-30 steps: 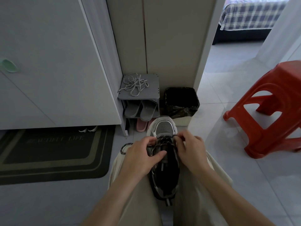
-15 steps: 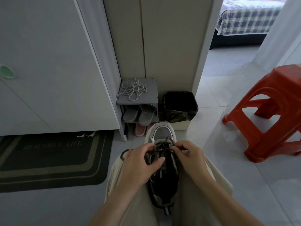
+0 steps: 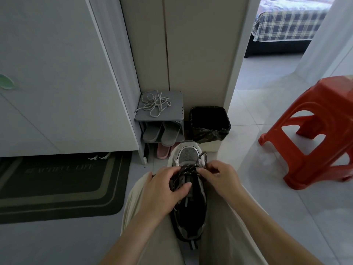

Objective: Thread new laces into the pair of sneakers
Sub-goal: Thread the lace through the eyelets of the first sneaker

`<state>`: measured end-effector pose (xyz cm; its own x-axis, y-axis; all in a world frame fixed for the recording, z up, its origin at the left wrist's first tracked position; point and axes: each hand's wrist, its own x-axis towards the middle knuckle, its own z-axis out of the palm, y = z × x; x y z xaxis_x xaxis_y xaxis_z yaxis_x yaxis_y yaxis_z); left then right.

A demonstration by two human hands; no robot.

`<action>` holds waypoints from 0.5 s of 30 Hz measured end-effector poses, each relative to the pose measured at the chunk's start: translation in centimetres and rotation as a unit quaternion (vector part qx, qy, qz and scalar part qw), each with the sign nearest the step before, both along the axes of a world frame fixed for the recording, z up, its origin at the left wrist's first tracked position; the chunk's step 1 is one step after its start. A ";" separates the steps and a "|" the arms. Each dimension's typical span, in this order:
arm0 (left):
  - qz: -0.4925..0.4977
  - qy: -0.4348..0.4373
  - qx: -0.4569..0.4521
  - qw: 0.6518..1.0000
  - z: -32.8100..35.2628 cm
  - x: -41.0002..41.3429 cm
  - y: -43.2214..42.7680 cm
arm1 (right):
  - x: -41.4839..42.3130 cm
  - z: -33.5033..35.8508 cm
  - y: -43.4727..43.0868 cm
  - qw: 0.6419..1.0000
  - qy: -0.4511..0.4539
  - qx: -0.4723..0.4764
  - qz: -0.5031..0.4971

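sneaker [image 3: 188, 199] in both hands, mid-lacing

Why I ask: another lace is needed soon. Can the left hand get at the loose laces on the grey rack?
Probably, with a lean: nothing stands between, and the laces lie uncovered atop the rack, but the left hand now grips the sneaker.

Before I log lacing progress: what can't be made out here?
Head view only.
1. Eyelets of the sneaker: covered by the left hand, which holds it, and the right hand, which pinches the lace; threaded count unclear.
2. The shoes under the door: only toes show.
3. Lettering on the mat: dim, blurred.
4. The stool: cut by the right edge.
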<state>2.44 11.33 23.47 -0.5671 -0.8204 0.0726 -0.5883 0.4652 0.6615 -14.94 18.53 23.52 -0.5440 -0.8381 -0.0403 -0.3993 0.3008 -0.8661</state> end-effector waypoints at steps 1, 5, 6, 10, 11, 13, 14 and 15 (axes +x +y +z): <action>-0.002 -0.003 0.000 1.000 0.0 0.0 0.0 | 0.1 -0.3 0.1 1.000 -0.026 -0.009 -0.005; 0.003 -0.011 -0.004 1.000 -0.1 0.0 0.1 | 0.2 0.0 0.3 1.000 -0.020 -0.004 0.021; 0.005 -0.013 -0.004 1.000 -0.1 0.1 0.1 | 0.2 0.2 0.3 0.999 0.003 0.006 0.032; 0.004 -0.012 -0.007 1.000 0.2 -0.1 0.0 | -1.3 1.8 -0.7 0.998 0.039 -0.039 -0.036; 0.002 -0.012 -0.007 1.000 0.2 -0.1 0.0 | -2.0 2.4 -1.0 0.994 0.019 -0.072 -0.078; -0.002 -0.010 -0.005 1.000 0.2 0.0 0.0 | -2.8 3.2 -1.2 0.987 -0.012 -0.106 -0.117; -0.001 -0.007 -0.005 1.000 0.1 0.1 0.0 | -2.8 3.3 -1.0 0.990 -0.011 -0.093 -0.104; 0.000 -0.006 -0.008 1.000 0.1 0.1 0.0 | -2.6 3.2 -0.8 0.995 -0.004 -0.063 -0.073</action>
